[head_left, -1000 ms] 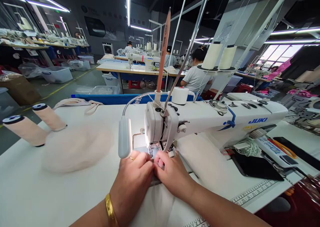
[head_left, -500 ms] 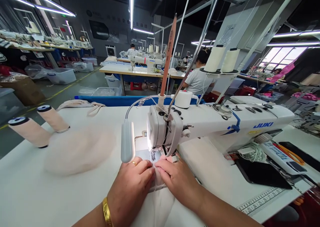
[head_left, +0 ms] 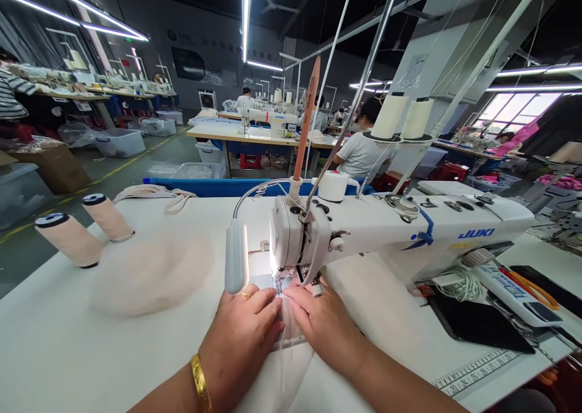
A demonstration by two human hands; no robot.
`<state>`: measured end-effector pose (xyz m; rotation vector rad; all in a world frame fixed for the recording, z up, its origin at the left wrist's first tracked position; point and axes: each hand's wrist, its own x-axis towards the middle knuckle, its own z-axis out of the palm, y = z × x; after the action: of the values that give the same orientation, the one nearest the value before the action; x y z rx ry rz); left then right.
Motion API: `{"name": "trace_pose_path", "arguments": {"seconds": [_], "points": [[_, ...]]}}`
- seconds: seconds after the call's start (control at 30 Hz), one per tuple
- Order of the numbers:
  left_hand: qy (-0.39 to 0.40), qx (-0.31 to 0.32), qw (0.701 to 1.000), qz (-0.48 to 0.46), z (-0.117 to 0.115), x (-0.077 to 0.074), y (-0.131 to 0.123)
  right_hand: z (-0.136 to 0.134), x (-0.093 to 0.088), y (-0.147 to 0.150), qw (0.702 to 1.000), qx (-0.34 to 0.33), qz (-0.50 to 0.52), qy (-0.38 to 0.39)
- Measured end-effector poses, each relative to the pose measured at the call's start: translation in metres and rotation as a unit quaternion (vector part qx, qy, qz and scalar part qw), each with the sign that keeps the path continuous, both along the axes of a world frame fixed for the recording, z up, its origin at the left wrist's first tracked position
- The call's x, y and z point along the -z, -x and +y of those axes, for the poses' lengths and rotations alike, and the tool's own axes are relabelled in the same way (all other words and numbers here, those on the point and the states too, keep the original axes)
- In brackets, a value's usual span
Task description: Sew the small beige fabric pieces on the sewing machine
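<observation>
A white JUKI sewing machine [head_left: 382,216] stands before me. Just in front of its presser foot [head_left: 279,287], my left hand [head_left: 243,334] has its fingers closed on a strip of sheer pale fabric [head_left: 287,364]. From the other side, my right hand [head_left: 325,325] pinches the same fabric, its fingertips close to the foot and partly hidden under the machine head. The fabric trails down toward me between both wrists. A lit lamp [head_left: 237,258] on a bendy neck hangs above my left fingers.
At left lie a sheer fabric heap [head_left: 150,279] and two peach thread cones [head_left: 70,241]. Pale fabric [head_left: 377,292] lies right of the needle area. Farther right are a black phone-like slab [head_left: 479,319], a cord bundle [head_left: 459,282] and a ruler strip [head_left: 477,370]. A person [head_left: 361,152] sits beyond.
The whole view has shifted slightly. Both hands stay at the presser foot, with the left fingertips a little nearer to it, and the fabric between them looks more drawn together.
</observation>
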<state>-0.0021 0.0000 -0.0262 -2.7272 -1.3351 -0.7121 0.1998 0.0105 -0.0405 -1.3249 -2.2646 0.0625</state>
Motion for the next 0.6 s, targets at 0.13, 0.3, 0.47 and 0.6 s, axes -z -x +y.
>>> {"name": "trace_pose_path", "arguments": {"seconds": [0.13, 0.3, 0.47, 0.6], "points": [[0.062, -0.001, 0.998, 0.009, -0.003, -0.009, 0.002, -0.002, -0.001, -0.001, 1.000, -0.006, -0.007, 0.004], [0.159, 0.051, 0.985, 0.038, -0.012, -0.021, 0.018, -0.013, -0.022, -0.015, 0.995, -0.079, 0.024, 0.056], [0.142, 0.067, 0.986, 0.051, -0.021, -0.006, 0.019, -0.022, -0.048, -0.027, 0.969, -0.185, 0.005, 0.165], [0.096, 0.045, 0.994, -0.028, -0.017, 0.001, 0.007, -0.017, -0.045, -0.025, 0.968, -0.193, 0.040, 0.153]]}}
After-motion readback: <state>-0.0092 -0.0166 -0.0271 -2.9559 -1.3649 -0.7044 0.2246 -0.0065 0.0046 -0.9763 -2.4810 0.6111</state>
